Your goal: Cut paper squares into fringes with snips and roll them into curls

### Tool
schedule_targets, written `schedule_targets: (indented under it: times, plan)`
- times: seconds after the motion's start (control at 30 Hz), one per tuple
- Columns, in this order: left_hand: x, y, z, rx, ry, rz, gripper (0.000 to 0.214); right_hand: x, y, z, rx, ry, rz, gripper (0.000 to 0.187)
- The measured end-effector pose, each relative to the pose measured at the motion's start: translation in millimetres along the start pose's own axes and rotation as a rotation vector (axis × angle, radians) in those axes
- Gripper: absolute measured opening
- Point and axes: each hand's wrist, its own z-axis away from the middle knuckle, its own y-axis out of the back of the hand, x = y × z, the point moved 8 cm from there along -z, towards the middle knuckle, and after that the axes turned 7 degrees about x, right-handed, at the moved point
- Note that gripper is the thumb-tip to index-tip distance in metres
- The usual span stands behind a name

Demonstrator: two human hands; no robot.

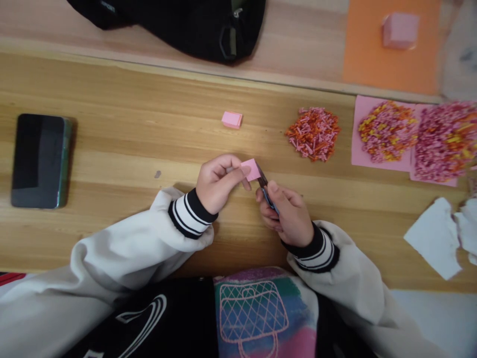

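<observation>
My left hand pinches a small pink paper square between thumb and fingers, above the wooden table. In my right hand is a pair of scissors, fingers wrapped round the handles. The blades lie at the right edge of the pink paper; whether they are apart I cannot tell. Beyond my hands sits a small stack of pink and orange paper pieces. Farther right lies a loose pile of thin orange and pink pieces.
Two more piles of small coloured pieces rest on pink sheets at the right. White torn paper lies nearer. A phone is at the left. Along the back are a black bag and a pink block on an orange sheet.
</observation>
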Motion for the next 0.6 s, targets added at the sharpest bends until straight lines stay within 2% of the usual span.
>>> schedule_targets:
  times: [0.6]
  plan:
    - [-3.3,0.9,-0.2,0.005,0.049,0.024,0.021,1.9,-1.0,-4.7,-0.004,-0.002,-0.033,0.05]
